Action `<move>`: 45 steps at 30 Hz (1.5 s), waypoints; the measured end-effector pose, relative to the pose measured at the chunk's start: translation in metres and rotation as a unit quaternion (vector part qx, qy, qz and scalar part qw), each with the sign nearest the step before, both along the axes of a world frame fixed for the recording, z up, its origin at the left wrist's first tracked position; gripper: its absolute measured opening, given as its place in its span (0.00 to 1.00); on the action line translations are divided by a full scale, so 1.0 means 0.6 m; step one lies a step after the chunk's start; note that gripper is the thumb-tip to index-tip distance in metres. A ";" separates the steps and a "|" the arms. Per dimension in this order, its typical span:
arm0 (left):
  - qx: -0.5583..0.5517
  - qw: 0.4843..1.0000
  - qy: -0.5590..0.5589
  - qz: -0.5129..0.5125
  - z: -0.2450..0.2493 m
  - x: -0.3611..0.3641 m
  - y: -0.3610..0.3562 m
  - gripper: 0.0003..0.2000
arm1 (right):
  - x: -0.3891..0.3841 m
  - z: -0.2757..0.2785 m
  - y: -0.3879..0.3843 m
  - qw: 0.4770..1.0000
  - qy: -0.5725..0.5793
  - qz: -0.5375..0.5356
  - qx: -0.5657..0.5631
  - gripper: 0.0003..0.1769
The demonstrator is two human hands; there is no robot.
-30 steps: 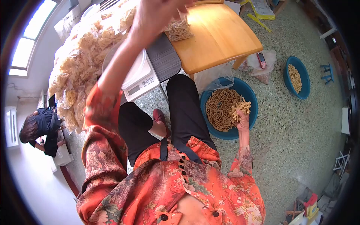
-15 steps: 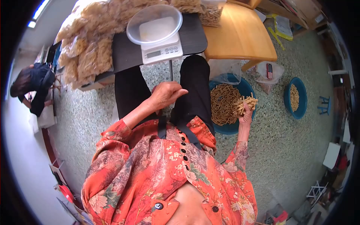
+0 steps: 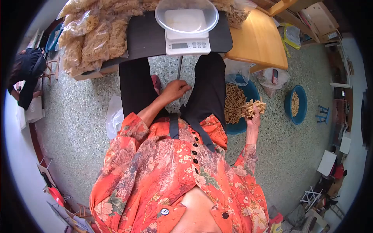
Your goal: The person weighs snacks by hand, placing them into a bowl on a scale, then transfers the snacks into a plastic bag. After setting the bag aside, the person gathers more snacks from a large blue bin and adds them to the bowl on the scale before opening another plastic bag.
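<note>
My right hand is wrapped round a handful of short tan sticks, apparently snack pieces, at the right edge of a blue basin. Browner sticks of similar shape fill much of that basin. My left hand is above the floor between my knees, its fingers curled in, with nothing visible in it. On the dark table in front stands a white digital scale, carrying a clear plastic bowl. The scale's display is too small to read.
Bags of light-brown food are heaped on the table's left. A wooden chair adjoins its right side. Beyond the near basin are a phone on a plastic bag and a second blue basin. Another person bends at far left.
The view has shifted, so the table and scale appear further right. My left hand has curled its thumb in. My right hand still grips the sticks, now at the basin's outer edge.
</note>
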State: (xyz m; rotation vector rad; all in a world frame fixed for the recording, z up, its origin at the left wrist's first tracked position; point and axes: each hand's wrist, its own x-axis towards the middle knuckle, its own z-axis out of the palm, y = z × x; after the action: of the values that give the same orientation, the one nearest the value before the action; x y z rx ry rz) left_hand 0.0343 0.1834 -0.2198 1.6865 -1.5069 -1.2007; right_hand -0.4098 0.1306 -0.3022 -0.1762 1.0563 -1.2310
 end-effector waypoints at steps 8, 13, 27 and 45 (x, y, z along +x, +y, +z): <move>-0.050 0.994 -0.087 -0.053 0.009 -0.029 0.006 0.16 | 0.005 -0.027 0.014 0.996 0.071 -0.005 -0.048 0.24; -0.063 0.992 -0.095 -0.051 0.003 -0.025 0.017 0.13 | 0.038 -0.002 0.021 0.996 0.068 -0.025 -0.058 0.26; -0.030 0.976 -0.178 -0.118 -0.007 -0.038 0.022 0.09 | 0.046 0.117 -0.007 0.993 0.084 0.030 -0.081 0.25; -0.081 0.974 -0.163 -0.132 0.003 -0.033 0.002 0.10 | 0.207 0.476 -0.189 0.943 0.082 0.290 -0.139 0.25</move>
State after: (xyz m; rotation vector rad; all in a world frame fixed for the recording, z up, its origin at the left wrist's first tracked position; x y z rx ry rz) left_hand 0.0148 0.1848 -0.2181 1.6695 -2.0240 -0.9241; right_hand -0.2857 0.0175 -0.0166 -0.7657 0.8765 -0.8266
